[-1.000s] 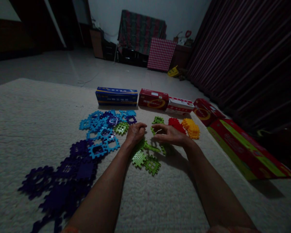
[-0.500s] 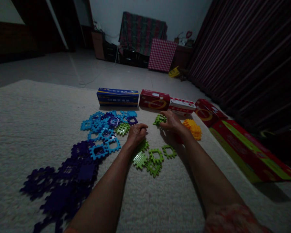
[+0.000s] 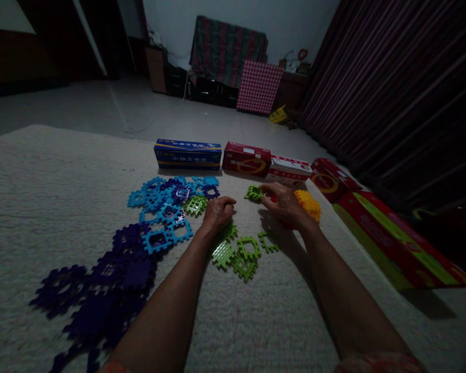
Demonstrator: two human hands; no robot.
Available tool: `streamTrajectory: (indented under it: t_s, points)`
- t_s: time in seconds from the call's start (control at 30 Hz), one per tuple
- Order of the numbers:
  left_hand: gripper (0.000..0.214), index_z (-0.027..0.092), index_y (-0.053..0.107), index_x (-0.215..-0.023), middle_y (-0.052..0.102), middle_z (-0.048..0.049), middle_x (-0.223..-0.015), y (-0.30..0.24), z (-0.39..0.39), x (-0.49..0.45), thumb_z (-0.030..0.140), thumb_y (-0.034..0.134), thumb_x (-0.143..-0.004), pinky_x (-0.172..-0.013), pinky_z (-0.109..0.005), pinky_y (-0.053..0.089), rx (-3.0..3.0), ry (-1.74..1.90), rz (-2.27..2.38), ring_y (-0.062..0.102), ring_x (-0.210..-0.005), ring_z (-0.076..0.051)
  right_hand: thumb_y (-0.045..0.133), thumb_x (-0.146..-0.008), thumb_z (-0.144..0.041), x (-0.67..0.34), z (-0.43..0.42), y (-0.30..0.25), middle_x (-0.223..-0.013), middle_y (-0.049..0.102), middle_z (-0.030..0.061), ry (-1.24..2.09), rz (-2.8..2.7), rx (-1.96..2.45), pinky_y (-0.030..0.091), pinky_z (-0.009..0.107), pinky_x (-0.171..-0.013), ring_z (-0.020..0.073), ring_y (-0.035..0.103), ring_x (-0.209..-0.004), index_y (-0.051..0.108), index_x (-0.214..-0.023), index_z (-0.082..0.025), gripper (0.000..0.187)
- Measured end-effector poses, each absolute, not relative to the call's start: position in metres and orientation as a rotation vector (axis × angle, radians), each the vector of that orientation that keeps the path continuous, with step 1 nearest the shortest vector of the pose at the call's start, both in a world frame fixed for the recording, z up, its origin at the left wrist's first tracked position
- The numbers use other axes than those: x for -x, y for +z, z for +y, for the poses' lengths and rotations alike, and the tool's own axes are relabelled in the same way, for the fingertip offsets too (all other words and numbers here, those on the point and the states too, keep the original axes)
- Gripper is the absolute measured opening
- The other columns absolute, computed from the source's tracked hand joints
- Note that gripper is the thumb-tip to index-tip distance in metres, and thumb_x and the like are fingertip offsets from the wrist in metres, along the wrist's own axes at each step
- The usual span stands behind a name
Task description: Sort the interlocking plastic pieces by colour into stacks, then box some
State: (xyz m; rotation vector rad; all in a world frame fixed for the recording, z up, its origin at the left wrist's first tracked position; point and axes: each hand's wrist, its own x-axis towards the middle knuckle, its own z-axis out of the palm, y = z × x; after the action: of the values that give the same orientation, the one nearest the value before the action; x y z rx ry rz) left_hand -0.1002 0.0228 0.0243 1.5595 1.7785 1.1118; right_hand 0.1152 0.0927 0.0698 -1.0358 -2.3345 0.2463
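Note:
My left hand [image 3: 218,211] rests on the mat with its fingers curled closed, just above a loose group of green interlocking plastic tiles [image 3: 223,254]. What it holds, if anything, is hidden. My right hand [image 3: 281,201] is open, with thumb and fingers apart at the right edge of a small green tile stack [image 3: 253,194]. Under its palm, red tiles [image 3: 273,198] show in part. A single green frame tile [image 3: 267,242] lies below the right hand. Another green window tile [image 3: 196,205] sits left of my left hand, against the light-blue tiles [image 3: 155,199].
Dark purple tiles [image 3: 101,305] spread over the near left of the mat [image 3: 62,207]. Yellow tiles [image 3: 308,204] are stacked beyond my right wrist. A blue box [image 3: 188,155], a red box [image 3: 246,158] and a white-and-red box [image 3: 289,168] line the back. Larger red-green boxes [image 3: 396,238] stand right.
My right hand has drawn back slightly, down and to the right, from the top of the green stack, which stays in place. The left hand has hardly moved.

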Motion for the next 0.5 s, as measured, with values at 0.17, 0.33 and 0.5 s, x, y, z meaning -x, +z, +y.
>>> streamTrajectory:
  t_s: [0.17,0.33,0.5]
  points:
    - [0.034,0.018,0.081,-0.102,0.08,-0.0059,-0.093,0.022,0.024,0.101,0.013,0.053,-0.082,-0.087,-0.028,0.054,-1.56,1.132,1.757,0.072,-0.087,-0.019,0.058,-0.083,-0.017,-0.112,0.047,0.069,-0.099,0.073,0.0065,0.547,-2.416,1.011,0.054,0.032,-0.075,0.0178,0.066,-0.081,0.071,-0.105,-0.02,0.026]
    - [0.035,0.018,0.081,-0.101,0.08,-0.0068,-0.095,0.024,0.024,0.101,0.013,0.052,-0.081,-0.089,-0.028,0.054,-1.554,1.13,1.772,0.072,-0.09,-0.02,0.066,-0.082,-0.021,-0.112,0.006,0.062,-0.112,0.07,0.0084,0.706,-2.465,1.025,0.054,0.037,-0.088,0.0212,0.066,-0.098,0.069,-0.111,-0.021,0.03]
    - [0.036,0.017,0.08,-0.102,0.079,-0.0059,-0.09,0.017,0.029,0.103,0.015,0.052,-0.08,-0.08,-0.025,0.056,-1.434,1.161,1.717,0.073,-0.081,-0.017,0.069,-0.077,-0.021,-0.121,-0.016,0.061,-0.127,0.063,0.01,0.849,-2.556,0.982,0.048,0.042,-0.103,0.0248,0.06,-0.117,0.063,-0.125,-0.021,0.048]
